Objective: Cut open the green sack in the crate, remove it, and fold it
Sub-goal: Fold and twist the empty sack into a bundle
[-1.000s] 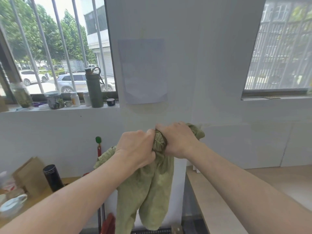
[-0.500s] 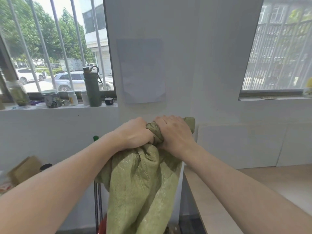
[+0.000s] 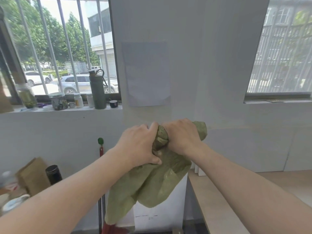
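Both hands were closed on the one green sack: my left hand and my right hand gripped its bunched top side by side, thumbs almost touching, at chest height in front of the white wall. The sack hung slack below the two fists in two loose lobes, clear of any surface, and looked empty. The crate was not in view, so I judged the cutting and the removal done; folding was what remained, and it had not visibly begun, since the cloth was gathered rather than laid flat. No cutting tool showed. Counts: one sack, two hands. On the windowsill at the left stood one tall dark-green flask, two small white bottles, two jars and one small dark cup. On the lower left surface I counted one black canister and one brown paper bag; the rest there was too blurred to count. A pale surface lay bare at the right, a likely place for folding.
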{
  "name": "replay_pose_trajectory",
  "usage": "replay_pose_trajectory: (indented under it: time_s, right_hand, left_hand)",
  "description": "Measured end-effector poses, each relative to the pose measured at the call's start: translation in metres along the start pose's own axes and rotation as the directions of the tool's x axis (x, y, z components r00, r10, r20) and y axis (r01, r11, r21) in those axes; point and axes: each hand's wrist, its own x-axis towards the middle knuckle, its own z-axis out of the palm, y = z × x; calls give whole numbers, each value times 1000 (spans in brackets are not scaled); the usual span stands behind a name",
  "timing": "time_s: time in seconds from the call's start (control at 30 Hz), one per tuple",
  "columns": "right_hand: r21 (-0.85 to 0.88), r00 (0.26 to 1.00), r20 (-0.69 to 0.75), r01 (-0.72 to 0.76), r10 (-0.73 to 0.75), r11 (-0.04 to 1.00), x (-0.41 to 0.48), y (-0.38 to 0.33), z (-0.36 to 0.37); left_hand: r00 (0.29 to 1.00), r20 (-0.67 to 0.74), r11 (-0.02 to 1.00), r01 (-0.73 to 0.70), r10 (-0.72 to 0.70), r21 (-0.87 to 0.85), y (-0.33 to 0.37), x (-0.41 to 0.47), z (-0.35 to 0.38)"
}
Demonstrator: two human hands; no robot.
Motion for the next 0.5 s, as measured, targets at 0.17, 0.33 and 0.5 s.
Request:
replay_pose_trajectory:
  time_s: [0.17, 0.33, 0.5]
  right_hand:
    - [-10, 997, 68, -43, 44, 999, 6, -3, -14]
    - [77, 976, 208, -76, 59, 994, 3, -3, -15]
    - [137, 996, 84, -53, 42, 989, -1, -1, 1]
  left_hand:
    - [983, -125, 963, 157, -132, 220, 21, -7, 25]
    - [991, -92, 970, 119, -101, 210, 9, -4, 28]
    - [989, -91, 992, 122, -118, 42, -2, 10, 13]
